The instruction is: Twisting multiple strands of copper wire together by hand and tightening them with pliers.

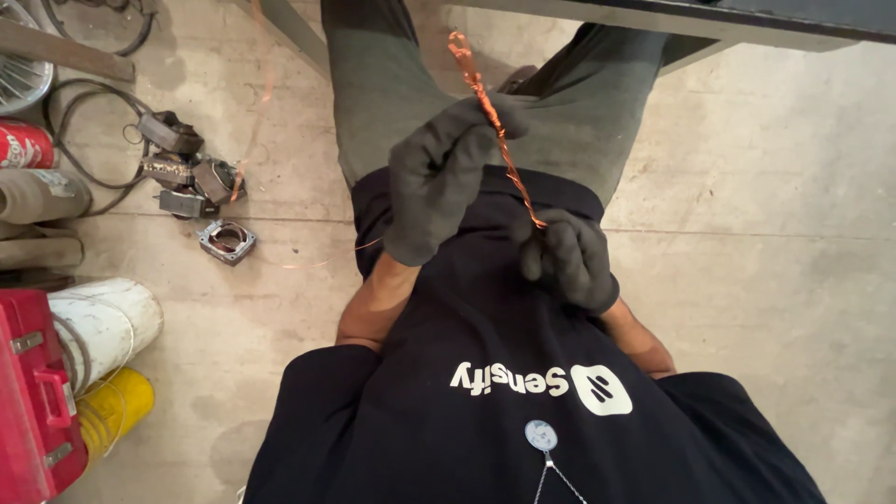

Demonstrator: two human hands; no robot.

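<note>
We see a red toolbox point(33, 392), lid shut, contents hidden, beside white point(103, 327) and yellow point(117, 406) canisters. Our gloved left hand point(443, 177) closes around a twisted copper wire strand point(490, 121); the gloved right hand point(569, 257) pinches its lower end. Small metal motor parts point(191, 182) lie on the floor.
</note>
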